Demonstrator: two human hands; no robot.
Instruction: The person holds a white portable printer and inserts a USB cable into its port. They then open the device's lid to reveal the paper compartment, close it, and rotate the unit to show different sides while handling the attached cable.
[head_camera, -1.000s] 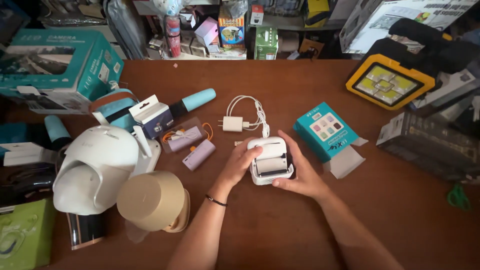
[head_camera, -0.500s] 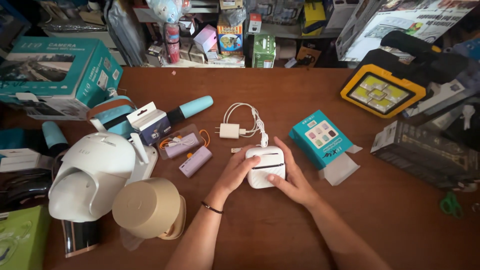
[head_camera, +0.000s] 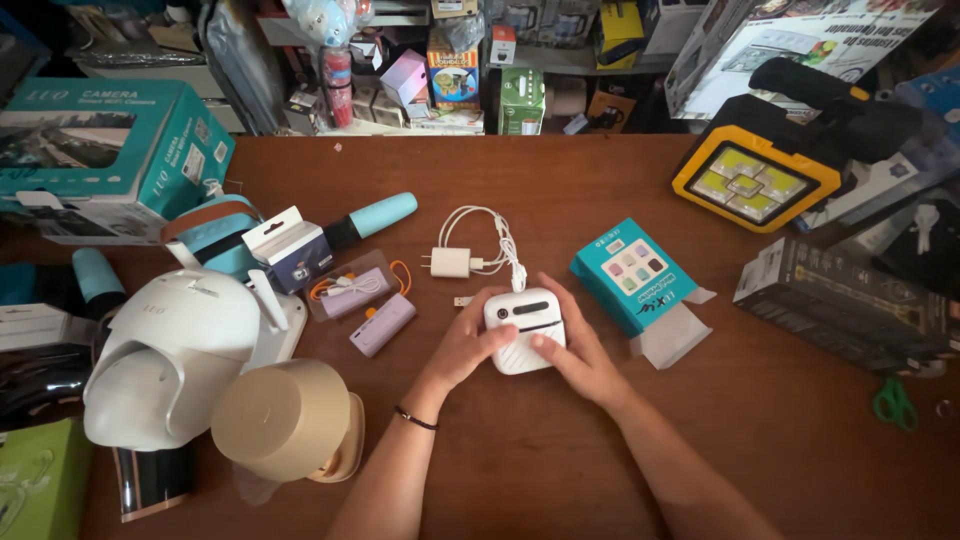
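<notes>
A small white boxy device (head_camera: 523, 325) with a dark slot on top lies on the brown table (head_camera: 600, 190), held from both sides. My left hand (head_camera: 460, 345) grips its left edge, thumb on top. My right hand (head_camera: 573, 345) holds its right side, thumb pressed on the ribbed front. A white charger with a coiled cable (head_camera: 470, 250) lies just behind the device. Right of it stands an open teal box (head_camera: 633, 276) with its flap hanging out.
At the left are a white dome camera (head_camera: 175, 350), a beige round speaker (head_camera: 290, 420), two lilac power banks (head_camera: 365, 305), a teal-handled tool (head_camera: 375, 217) and a teal camera box (head_camera: 110, 150). A yellow work light (head_camera: 755, 185), a dark box (head_camera: 840, 300) and green scissors (head_camera: 893, 402) lie right.
The device's lid, open a second ago, is now shut. Both hands stayed on it, and the view shifted slightly.
</notes>
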